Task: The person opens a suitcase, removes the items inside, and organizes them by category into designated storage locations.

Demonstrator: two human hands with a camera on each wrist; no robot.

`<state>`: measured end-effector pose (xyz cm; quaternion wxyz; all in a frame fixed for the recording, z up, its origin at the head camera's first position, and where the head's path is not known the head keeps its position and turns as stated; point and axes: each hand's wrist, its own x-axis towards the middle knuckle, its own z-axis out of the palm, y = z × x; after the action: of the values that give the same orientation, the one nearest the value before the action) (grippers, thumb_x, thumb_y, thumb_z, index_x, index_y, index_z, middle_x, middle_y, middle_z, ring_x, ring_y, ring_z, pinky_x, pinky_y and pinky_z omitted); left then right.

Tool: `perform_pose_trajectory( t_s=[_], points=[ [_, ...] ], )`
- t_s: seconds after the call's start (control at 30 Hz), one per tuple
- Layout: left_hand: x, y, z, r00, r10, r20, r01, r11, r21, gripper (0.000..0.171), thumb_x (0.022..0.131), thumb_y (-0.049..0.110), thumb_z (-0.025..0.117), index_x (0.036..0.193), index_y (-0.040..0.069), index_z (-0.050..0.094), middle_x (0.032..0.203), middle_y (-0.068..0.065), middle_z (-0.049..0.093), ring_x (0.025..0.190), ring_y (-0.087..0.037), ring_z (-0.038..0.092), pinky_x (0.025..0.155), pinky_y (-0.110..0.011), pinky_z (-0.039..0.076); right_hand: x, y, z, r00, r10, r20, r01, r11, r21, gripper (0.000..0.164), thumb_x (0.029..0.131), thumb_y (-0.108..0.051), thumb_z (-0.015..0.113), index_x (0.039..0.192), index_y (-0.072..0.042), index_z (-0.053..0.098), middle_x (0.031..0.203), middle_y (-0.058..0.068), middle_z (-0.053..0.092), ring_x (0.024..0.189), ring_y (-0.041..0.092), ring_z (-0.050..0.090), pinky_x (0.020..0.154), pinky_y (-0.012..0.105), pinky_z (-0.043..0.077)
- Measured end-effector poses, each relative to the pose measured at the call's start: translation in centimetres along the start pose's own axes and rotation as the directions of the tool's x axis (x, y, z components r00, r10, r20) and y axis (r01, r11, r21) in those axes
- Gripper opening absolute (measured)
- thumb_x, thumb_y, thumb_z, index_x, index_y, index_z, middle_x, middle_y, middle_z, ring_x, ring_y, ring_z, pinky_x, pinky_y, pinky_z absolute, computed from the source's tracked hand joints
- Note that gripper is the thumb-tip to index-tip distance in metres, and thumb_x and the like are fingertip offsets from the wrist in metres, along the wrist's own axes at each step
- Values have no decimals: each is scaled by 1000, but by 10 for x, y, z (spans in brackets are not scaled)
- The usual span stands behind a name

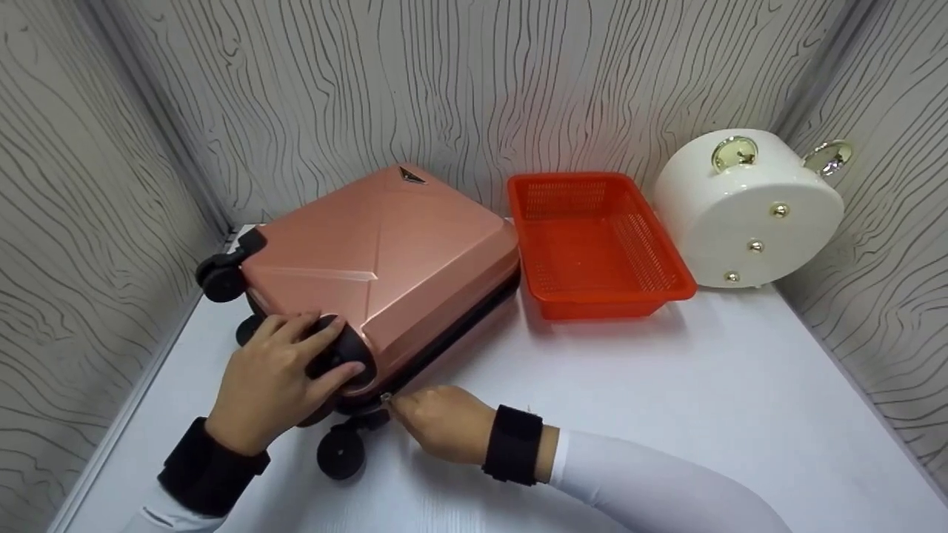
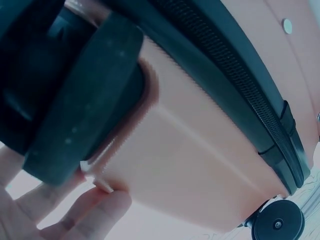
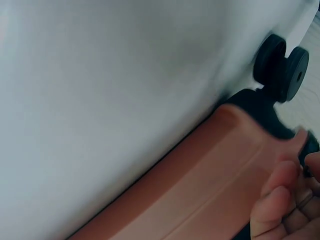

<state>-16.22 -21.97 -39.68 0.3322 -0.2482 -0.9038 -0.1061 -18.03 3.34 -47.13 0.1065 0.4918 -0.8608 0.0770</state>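
Note:
A pink hard-shell suitcase lies on its side, its corner wheels facing the person. Over its near corner, my left hand grips around a black wheel housing, thumb on the right side and fingers on the far side. In the left wrist view those fingertips rest against the shell beside a wheel. My right hand pinches a small zipper pull at the near end of the dark zipper seam. The left wrist view shows the zipper running between the two shell halves.
A red plastic basket stands right of the suitcase, close to its corner. Behind it at the right is a round white case with gold feet and rings. Wood-grain panels enclose the white table on three sides.

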Motion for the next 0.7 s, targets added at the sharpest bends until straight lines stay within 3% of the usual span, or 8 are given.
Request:
perform_pose_trajectory(
  t_s=[0.1,0.27,0.33,0.4,0.47,0.57,0.63,0.7],
  points=[
    [0,1,1,1000,4,-15,-4,1000,0,58,81,46,93,122,6,83,118,-26,77,100,-41,71,73,-60,63,5,-7,3,1000,-25,9,26,999,-40,12,111,-16,59,100,-12,63,79,-4,69,69,12,70,61,26,56],
    [-1,1,3,1000,3,-24,-3,1000,7,58,81,46,92,123,7,83,118,-26,77,101,-42,70,70,-60,63,5,-5,3,1000,-27,11,27,999,-24,14,111,-21,60,102,-13,68,82,-4,72,73,11,71,64,26,57],
    [-1,-1,3,1000,11,-19,-11,1000,7,56,83,45,91,123,7,82,119,-25,76,100,-41,70,69,-59,63,4,-1,0,999,-31,-37,30,1000,-3,17,110,-26,63,102,-14,72,85,-5,75,75,10,72,66,25,57],
    [0,-6,2,1000,19,-12,-19,1000,-16,51,86,41,89,124,6,82,120,-23,77,99,-38,69,70,-56,63,3,4,-6,990,-32,-139,33,999,4,21,107,-31,66,97,-15,74,82,-5,74,72,9,69,64,24,55],
    [2,-15,0,1000,17,-12,-18,997,-71,42,90,31,87,122,4,82,119,-20,77,100,-36,69,75,-54,62,4,8,-13,960,-29,-278,34,999,12,24,104,-34,71,90,-15,74,78,-5,70,70,9,65,62,22,51],
    [9,-36,-1,999,-16,-28,12,986,-166,30,93,15,83,118,0,82,117,-18,77,104,-36,69,83,-53,60,7,14,-23,888,-15,-460,12,1000,-10,24,98,-32,79,88,-12,70,82,-1,66,73,14,59,65,24,48],
    [16,-51,-1,998,-60,-32,52,978,-204,26,95,9,80,118,-2,80,119,-20,75,111,-40,69,90,-57,58,10,17,-29,853,-18,-521,-2,999,-39,24,94,-30,83,98,-10,70,97,4,68,87,19,61,77,28,52],
    [24,-67,1,994,-109,-9,105,971,-213,28,97,9,77,122,-3,78,126,-25,72,119,-47,65,97,-62,55,12,20,-35,848,-27,-529,-20,996,-83,33,92,-29,84,114,-8,72,119,10,70,108,25,64,92,35,55]
  ],
)
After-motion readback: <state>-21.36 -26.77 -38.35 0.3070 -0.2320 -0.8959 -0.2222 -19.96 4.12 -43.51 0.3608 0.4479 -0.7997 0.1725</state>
